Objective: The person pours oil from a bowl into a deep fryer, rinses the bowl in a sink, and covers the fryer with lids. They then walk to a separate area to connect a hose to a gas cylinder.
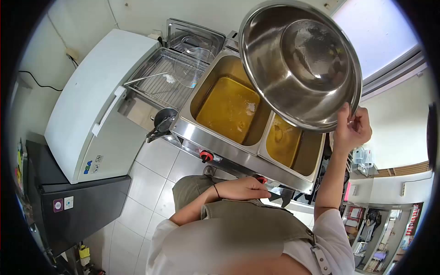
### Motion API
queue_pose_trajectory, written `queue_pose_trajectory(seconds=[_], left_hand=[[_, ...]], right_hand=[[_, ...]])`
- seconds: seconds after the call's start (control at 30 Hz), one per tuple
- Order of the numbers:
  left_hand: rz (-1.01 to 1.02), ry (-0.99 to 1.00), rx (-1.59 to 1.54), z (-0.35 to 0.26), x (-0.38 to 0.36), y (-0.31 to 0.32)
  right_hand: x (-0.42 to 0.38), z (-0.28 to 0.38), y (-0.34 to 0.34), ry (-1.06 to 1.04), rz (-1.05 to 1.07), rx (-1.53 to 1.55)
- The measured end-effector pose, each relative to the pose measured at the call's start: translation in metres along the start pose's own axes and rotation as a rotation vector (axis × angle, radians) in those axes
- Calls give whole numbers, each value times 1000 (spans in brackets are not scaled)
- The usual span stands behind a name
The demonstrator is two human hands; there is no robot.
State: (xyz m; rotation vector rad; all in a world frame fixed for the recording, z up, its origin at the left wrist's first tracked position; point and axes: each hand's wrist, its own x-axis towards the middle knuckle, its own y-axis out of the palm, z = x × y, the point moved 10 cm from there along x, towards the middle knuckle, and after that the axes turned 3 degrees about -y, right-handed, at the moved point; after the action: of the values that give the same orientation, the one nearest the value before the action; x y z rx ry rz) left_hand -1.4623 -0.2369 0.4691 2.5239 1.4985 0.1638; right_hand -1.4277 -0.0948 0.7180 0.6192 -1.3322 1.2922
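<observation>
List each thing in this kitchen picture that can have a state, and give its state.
Metal bowl: tilted, held at its rim
Right hand: closed on the bowl's rim
Left hand: grip unclear
Wide pan: uncovered, amber liquid inside
Narrow pan: uncovered, amber liquid inside, partly hidden by the bowl
White freezer: lid shut
Red knob: setting unreadable

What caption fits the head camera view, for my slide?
Right hand holding a tilted metal bowl near two vats of golden liquid.
</observation>
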Motion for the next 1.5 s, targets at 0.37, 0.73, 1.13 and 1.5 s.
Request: queue_pose_trajectory(seconds=[0.37,0.73,1.13,1.5], left_hand=[[41,-64,112,-5,-5,-1],[-3,-80,63,2,-8,-4],[7,-135,92,10,-6,-5],[-68,-20,35,3,-5,-10]], right_hand=[[-2,2,-4,-4,-80,109],[-9,-6,-2,6,-153,139],[-14,0,2,-80,-75,9],[-11,2,-3,-134,-120,32]])
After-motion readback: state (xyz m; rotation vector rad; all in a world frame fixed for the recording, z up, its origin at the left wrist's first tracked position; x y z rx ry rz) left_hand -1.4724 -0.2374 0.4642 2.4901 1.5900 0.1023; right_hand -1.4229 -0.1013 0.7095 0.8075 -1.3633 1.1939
